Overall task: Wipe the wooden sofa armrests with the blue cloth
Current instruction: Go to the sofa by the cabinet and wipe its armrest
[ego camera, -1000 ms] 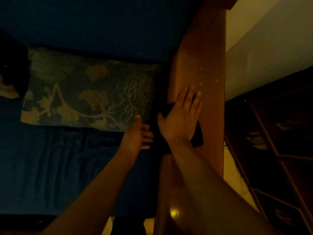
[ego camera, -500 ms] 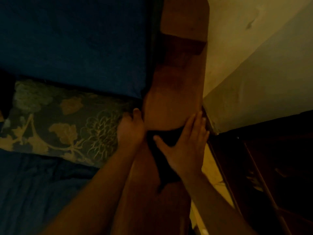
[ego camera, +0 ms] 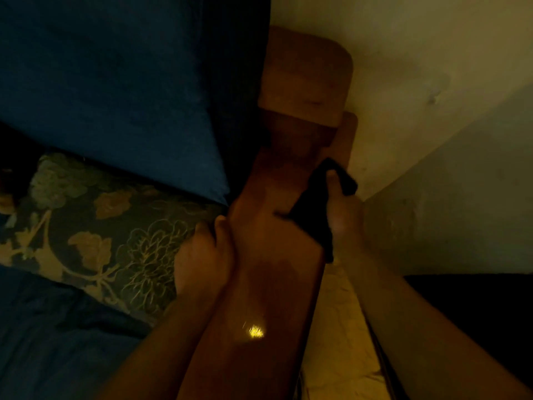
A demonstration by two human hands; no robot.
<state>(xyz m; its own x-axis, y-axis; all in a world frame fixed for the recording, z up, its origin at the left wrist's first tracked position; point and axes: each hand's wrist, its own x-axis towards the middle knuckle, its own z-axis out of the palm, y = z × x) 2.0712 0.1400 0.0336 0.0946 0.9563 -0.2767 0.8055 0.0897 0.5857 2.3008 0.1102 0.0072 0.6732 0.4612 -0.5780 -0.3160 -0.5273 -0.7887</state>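
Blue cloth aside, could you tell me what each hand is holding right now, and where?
The right hand grips the blue cloth against the armrest's outer edge. The left hand clasps its inner edge, empty otherwise.

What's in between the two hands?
The wooden armrest. In the head view, the left hand grips its sofa-side edge, and the right hand holds the dark cloth against its wall-side edge. Only bare wood shows between them.

Right hand (ego camera: 343, 217) with dark cloth (ego camera: 313, 215) on wooden armrest (ego camera: 277, 255) (outer edge)
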